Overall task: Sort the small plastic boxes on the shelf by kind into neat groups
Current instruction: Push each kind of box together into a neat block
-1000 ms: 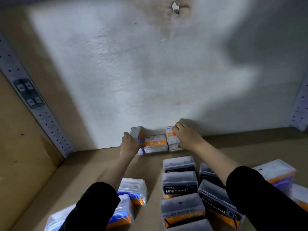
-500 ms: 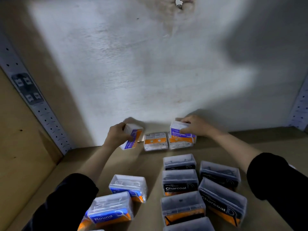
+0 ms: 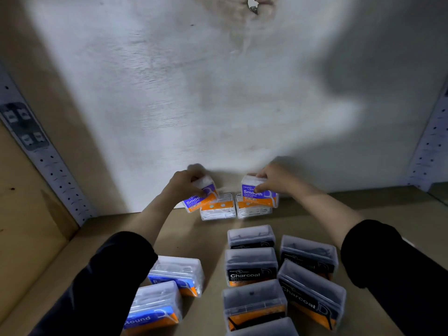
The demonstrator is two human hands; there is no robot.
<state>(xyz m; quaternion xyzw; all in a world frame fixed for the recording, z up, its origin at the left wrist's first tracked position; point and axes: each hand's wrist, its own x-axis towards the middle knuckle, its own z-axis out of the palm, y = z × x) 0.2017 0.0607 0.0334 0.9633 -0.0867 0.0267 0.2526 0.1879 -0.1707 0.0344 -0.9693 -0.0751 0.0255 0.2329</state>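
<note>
At the back of the shelf, my left hand (image 3: 184, 187) grips a purple-and-orange "Smooth" box (image 3: 200, 198), tilted over the left edge of a lying box (image 3: 218, 209). My right hand (image 3: 274, 180) holds a second "Smooth" box (image 3: 258, 196) upright on top of another lying box (image 3: 254, 212). Several black "Charcoal" boxes (image 3: 251, 267) stand grouped in front at centre right. Two blue "Round" boxes (image 3: 177, 275) (image 3: 152, 309) sit at the lower left, partly hidden by my left sleeve.
The white back wall (image 3: 218, 93) stands right behind the Smooth boxes. Perforated metal uprights (image 3: 48, 166) (image 3: 429, 151) frame the shelf at left and right. The wooden side panel (image 3: 24, 226) closes the left. Bare shelf board (image 3: 363, 207) lies at the back right.
Both hands lifted the Smooth boxes from the back row. The left box has moved right over the lying box; the right one now sits upright on the box beneath.
</note>
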